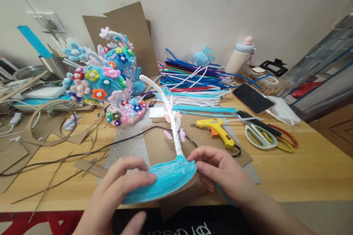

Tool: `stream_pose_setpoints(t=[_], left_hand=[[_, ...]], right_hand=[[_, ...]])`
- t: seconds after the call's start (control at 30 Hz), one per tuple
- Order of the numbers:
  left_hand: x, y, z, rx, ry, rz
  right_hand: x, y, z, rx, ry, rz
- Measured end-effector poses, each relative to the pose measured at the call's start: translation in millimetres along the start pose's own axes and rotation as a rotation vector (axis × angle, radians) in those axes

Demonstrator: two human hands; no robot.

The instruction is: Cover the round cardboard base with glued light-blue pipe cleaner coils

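A round cardboard base (165, 180), its top covered in bright blue pipe cleaner, is held tilted above the table's front edge. From its far side rises a white wrapped stem (172, 125) with pink and lilac petals around it. My left hand (118, 187) has its fingers curved over the top of the base, thumb apart in front. At the right rim, beside the stem's foot, my right hand (217, 170) pinches a blue pipe cleaner, whose loose length (224, 194) trails below the hand. The pinched part is mostly hidden by my fingertips.
Behind the base lie a yellow glue gun (216, 128), scissors (260, 137) and a phone (253, 98). Pipe cleaners (193, 77) are piled by the wall. Flowered craft pieces (99, 77) stand at left. A black cord (91, 150) and cardboard scraps (91, 168) cross the table.
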State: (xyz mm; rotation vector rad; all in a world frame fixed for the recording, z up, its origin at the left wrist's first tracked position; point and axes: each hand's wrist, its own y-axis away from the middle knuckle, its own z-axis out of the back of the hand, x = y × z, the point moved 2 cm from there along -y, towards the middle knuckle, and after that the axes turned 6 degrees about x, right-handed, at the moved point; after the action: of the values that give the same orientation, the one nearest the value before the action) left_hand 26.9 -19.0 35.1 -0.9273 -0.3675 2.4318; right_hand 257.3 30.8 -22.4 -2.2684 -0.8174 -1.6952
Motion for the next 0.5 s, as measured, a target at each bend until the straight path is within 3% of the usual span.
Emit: stream_pose_setpoints(t=[0.1, 0.27, 0.5], left_hand=[[4.7, -7.4, -0.4, 0.073, 0.017, -0.131], [5.6, -16.1, -6.2, 0.023, 0.067, -0.281], [20.3, -12.0, -31.9, -0.001, 0.264, -0.323]], right_hand=[[-6.0, 0.0, 0.2, -0.014, 0.006, 0.032], [-1.4, 6.2, 3.8, -0.038, 0.030, 0.044], [17.1, 25.5, 9.0, -0.155, 0.225, 0.013]])
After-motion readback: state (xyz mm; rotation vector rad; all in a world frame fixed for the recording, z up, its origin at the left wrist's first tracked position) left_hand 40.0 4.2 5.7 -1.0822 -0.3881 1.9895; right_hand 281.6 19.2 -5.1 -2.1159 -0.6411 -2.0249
